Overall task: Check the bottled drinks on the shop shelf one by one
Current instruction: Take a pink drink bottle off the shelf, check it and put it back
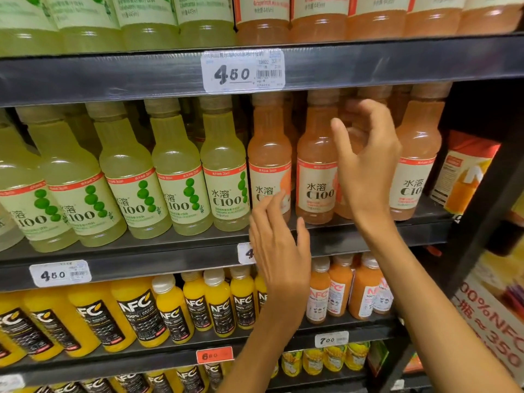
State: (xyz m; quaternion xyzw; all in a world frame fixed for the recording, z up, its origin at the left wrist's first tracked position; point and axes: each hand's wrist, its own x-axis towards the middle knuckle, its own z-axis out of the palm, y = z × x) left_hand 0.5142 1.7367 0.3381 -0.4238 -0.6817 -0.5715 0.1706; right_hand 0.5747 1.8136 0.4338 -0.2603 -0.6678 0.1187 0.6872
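Dark shop shelving (113,78), price tags (242,70)

A shop: stocked drink shelves (113,78) bearing price tags (242,70).

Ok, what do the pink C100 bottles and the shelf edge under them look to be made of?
Pink C100 bottles: apparently clear, glossy plastic; the drink shows through and highlights sit on the shoulders. The label looks like a printed plastic or paper wrap. Caps seem matte plastic, but they are blurred.
Shelf edge: dark, probably painted metal behind a shiny clear strip holding paper price tags; the exact material is uncertain.
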